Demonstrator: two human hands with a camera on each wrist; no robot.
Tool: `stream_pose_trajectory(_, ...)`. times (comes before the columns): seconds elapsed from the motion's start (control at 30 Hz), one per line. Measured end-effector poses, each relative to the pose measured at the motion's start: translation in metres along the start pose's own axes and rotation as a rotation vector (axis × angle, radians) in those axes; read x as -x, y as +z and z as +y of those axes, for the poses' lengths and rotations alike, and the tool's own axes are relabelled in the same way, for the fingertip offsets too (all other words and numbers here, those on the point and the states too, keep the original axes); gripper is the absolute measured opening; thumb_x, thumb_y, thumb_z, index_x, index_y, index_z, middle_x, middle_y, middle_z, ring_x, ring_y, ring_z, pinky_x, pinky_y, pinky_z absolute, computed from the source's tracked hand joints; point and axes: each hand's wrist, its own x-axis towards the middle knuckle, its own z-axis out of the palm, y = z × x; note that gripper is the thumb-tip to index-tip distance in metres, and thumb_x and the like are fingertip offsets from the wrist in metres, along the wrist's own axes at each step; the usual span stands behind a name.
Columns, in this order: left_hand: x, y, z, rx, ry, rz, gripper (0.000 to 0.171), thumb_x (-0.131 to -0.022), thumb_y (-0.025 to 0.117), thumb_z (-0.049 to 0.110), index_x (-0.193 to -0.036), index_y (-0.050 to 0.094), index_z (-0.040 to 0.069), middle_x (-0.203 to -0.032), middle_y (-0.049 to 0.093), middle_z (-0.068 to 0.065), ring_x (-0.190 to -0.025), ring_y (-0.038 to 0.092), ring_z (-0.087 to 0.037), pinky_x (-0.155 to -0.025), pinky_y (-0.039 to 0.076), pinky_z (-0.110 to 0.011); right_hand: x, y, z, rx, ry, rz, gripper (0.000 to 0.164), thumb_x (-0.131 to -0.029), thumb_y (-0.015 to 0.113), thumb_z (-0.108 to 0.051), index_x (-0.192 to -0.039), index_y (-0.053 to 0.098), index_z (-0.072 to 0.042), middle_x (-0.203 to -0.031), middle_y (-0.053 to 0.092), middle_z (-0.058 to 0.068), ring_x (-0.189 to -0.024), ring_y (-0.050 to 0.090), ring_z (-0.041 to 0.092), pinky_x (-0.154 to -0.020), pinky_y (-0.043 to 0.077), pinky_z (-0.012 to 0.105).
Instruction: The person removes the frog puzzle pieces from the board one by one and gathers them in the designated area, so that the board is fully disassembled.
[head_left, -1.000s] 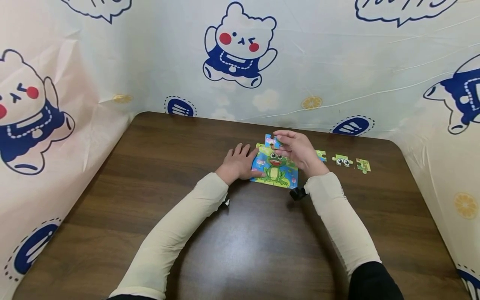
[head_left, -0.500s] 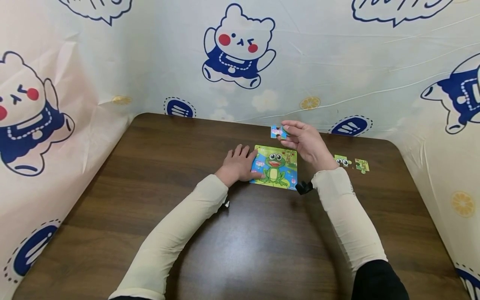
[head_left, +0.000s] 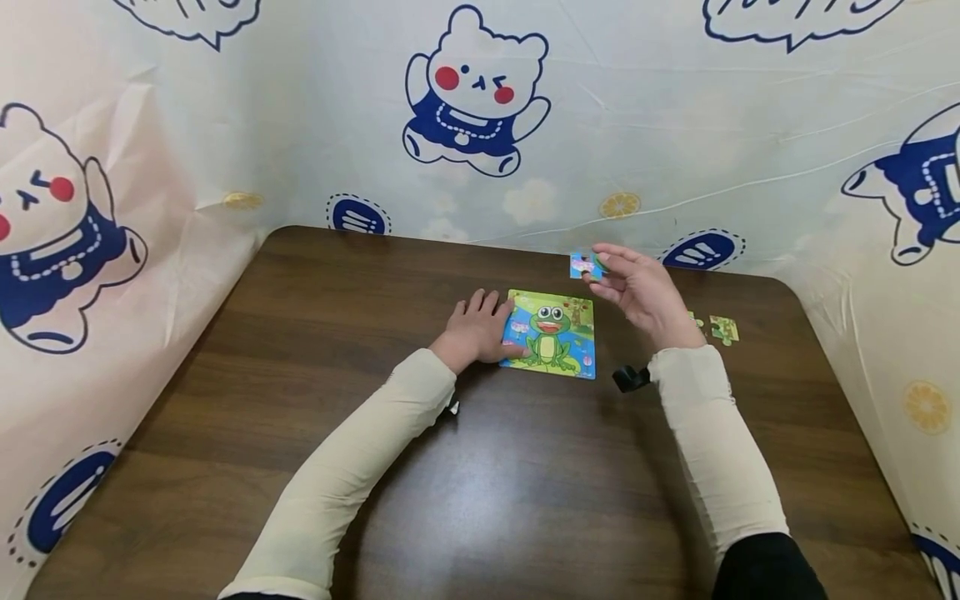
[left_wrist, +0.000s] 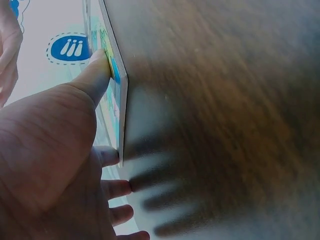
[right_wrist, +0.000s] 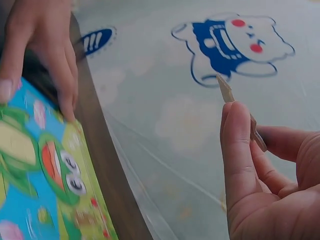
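A square board with a smiling green frog picture (head_left: pixel 553 343) lies on the table. My left hand (head_left: pixel 471 330) rests at its left side, fingers spread. In the left wrist view the thumb (left_wrist: pixel 95 75) presses on the board's face, with the other fingers along its edge. To the board's upper right, raised near the table's far edge, my right hand (head_left: pixel 637 287) pinches a blue and pink jigsaw piece (head_left: pixel 582 266). The right wrist view shows that piece edge-on (right_wrist: pixel 226 91) between thumb and fingers.
Right of my right hand lies a green jigsaw piece (head_left: pixel 724 330). Another piece (head_left: pixel 697 320) is mostly hidden behind that hand. A black wrist device (head_left: pixel 631 379) hangs by the right cuff. Patterned cloth (head_left: pixel 300 125) surrounds the brown table (head_left: pixel 300 333).
My right hand has carried the jigsaw piece away from above the frog board, up and then to the right, covering loose pieces there. My left hand has stayed on the board.
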Motion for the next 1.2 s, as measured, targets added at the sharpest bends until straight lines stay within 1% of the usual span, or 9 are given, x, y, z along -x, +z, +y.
stream_pose_trajectory(0.2, -0.001, 0.001, -0.001, -0.010, 0.004, 0.003, 0.098, -0.093, 0.049, 0.075, -0.166, 0.009, 0.023, -0.172, 0.009, -0.010, -0.160, 0.004, -0.033, -0.127, 0.015, -0.054, 0.010, -0.032, -0.006, -0.049, -0.007, 0.025, 0.019, -0.100, 0.065, -0.014, -0.116, 0.074, -0.012, -0.096, 0.069, 0.004, -0.076, 0.075, 0.018, -0.072, 0.062, 0.026)
stream_pose_trajectory(0.33, -0.001, 0.000, -0.001, -0.008, 0.001, 0.005, 0.097, -0.093, 0.049, 0.074, -0.166, 0.009, 0.023, -0.172, 0.009, -0.010, -0.160, 0.004, -0.033, -0.127, 0.015, -0.054, 0.019, -0.052, -0.010, -0.062, -0.006, 0.042, 0.019, -0.099, 0.066, -0.014, -0.116, 0.074, -0.012, -0.093, 0.072, 0.004, -0.076, 0.076, 0.018, -0.073, 0.062, 0.026)
stream_pose_trajectory(0.57, -0.001, 0.000, -0.001, 0.000, -0.014, 0.005, 0.098, -0.093, 0.051, 0.074, -0.165, 0.010, 0.023, -0.172, 0.010, -0.010, -0.160, 0.005, -0.033, -0.127, 0.015, -0.054, 0.030, -0.076, -0.019, -0.090, -0.011, 0.048, 0.018, -0.100, 0.064, -0.014, -0.115, 0.074, -0.012, -0.094, 0.075, 0.007, -0.076, 0.076, 0.018, -0.071, 0.062, 0.026)
stream_pose_trajectory(0.67, -0.001, 0.000, -0.001, 0.002, -0.017, 0.005, 0.098, -0.093, 0.051, 0.074, -0.165, 0.011, 0.023, -0.172, 0.009, -0.010, -0.160, 0.004, -0.033, -0.127, 0.014, -0.054, 0.033, -0.082, -0.022, -0.139, -0.010, 0.025, 0.018, -0.101, 0.062, -0.011, -0.116, 0.073, -0.010, -0.094, 0.075, 0.010, -0.076, 0.077, 0.021, -0.070, 0.062, 0.028)
stream_pose_trajectory(0.83, -0.001, 0.000, -0.001, 0.004, -0.013, 0.007, 0.098, -0.092, 0.051, 0.074, -0.165, 0.011, 0.023, -0.172, 0.009, -0.010, -0.160, 0.004, -0.033, -0.127, 0.015, -0.054, 0.035, -0.086, -0.025, -0.167, -0.015, 0.021, 0.017, -0.101, 0.062, -0.009, -0.113, 0.073, -0.008, -0.091, 0.075, 0.011, -0.076, 0.077, 0.023, -0.069, 0.062, 0.029)
stream_pose_trajectory(0.9, -0.001, 0.000, -0.001, 0.006, -0.013, 0.005, 0.098, -0.092, 0.051, 0.074, -0.165, 0.011, 0.024, -0.172, 0.009, -0.010, -0.160, 0.004, -0.033, -0.127, 0.015, -0.054, 0.034, -0.086, -0.025, -0.144, -0.024, 0.036, 0.016, -0.100, 0.062, -0.011, -0.112, 0.074, -0.008, -0.091, 0.076, 0.010, -0.076, 0.078, 0.023, -0.069, 0.062, 0.028)
stream_pose_trajectory(1.2, -0.002, 0.001, 0.000, 0.008, -0.012, -0.001, 0.098, -0.092, 0.050, 0.075, -0.165, 0.010, 0.024, -0.172, 0.008, -0.010, -0.160, 0.005, -0.033, -0.127, 0.015, -0.054, 0.035, -0.090, -0.023, -0.110, -0.022, 0.068, 0.016, -0.100, 0.064, -0.013, -0.111, 0.075, -0.011, -0.091, 0.075, 0.007, -0.076, 0.078, 0.021, -0.069, 0.062, 0.027)
